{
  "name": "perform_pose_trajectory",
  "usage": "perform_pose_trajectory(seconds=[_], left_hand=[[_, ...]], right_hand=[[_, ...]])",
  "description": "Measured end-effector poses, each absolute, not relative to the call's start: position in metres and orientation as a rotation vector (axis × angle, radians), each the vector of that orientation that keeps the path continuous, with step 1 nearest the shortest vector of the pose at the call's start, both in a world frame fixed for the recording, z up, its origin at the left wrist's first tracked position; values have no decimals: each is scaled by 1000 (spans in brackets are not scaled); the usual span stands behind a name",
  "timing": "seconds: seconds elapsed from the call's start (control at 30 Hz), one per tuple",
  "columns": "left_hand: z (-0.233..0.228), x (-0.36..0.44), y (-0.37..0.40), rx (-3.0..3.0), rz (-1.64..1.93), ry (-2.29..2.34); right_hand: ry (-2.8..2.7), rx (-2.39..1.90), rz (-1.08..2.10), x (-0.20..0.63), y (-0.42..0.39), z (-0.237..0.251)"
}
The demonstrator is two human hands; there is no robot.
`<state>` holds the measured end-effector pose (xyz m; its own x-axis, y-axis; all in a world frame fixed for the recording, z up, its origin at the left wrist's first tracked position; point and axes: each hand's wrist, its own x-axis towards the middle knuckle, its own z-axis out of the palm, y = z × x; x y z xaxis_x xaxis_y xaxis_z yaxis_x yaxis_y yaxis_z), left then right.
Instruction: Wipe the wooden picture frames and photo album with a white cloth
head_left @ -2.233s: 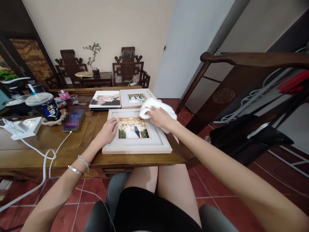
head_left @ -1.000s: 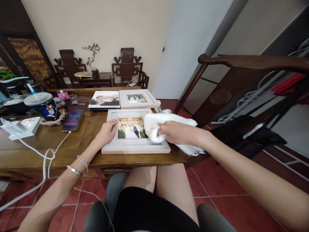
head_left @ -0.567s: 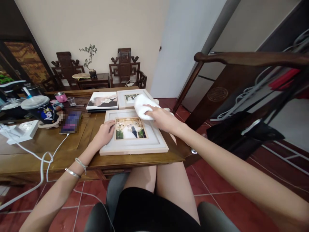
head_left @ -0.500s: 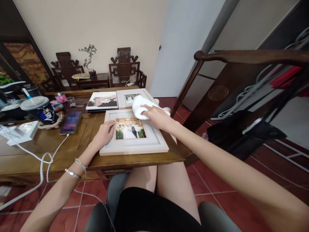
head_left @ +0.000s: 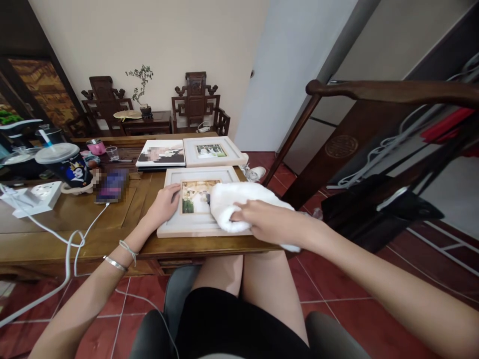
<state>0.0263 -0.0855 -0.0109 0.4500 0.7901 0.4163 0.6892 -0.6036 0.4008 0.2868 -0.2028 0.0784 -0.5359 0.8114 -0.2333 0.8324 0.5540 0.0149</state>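
Note:
A white picture frame [head_left: 194, 230] with a wedding photo lies flat near the table's front edge. My left hand [head_left: 164, 204] grips its left side, fingers along the border. In my right hand [head_left: 267, 219] is a bunched white cloth [head_left: 239, 194], pressed over the frame's lower right part. The cloth hides that corner and the right part of the photo. Its loose end hangs past the table edge. Behind lies a second white picture frame [head_left: 234, 158], beside a photo album [head_left: 161, 153] with a dark thing under it.
On the wooden table [head_left: 127, 239], to the left, are a phone [head_left: 111, 187] on a charging cable, a lidded cup [head_left: 73, 167], a power strip [head_left: 35, 197], a pink mug [head_left: 96, 146] and a small clear cup [head_left: 112, 153]. A wooden chair [head_left: 337, 144] stands at the right.
My right hand has drawn the cloth from the frame's upper right corner down toward its lower right, uncovering the frame behind. My left hand stays on the left side.

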Motion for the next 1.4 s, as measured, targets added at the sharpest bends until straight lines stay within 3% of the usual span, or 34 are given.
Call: perform_pose_trajectory(seconds=[0.2, 0.43, 0.63, 1.07, 1.23, 1.4], left_hand=[[-9, 26, -88, 2525, 856, 1319], [-12, 24, -85, 2539, 849, 1311], [-13, 24, -84, 2537, 835, 1323], [-12, 26, -88, 2517, 853, 1325], [-12, 25, -86, 2537, 838, 1311], [-14, 25, -84, 2531, 833, 1327]], right_hand=[[2576, 1484, -229, 285, -217, 73], [2665, 1768, 181, 290, -131, 34], [2646, 1590, 281, 284, -97, 32], [2545, 1357, -173, 274, -220, 89], [2583, 1421, -189, 275, -217, 73], [2741, 1540, -41, 281, -164, 39]])
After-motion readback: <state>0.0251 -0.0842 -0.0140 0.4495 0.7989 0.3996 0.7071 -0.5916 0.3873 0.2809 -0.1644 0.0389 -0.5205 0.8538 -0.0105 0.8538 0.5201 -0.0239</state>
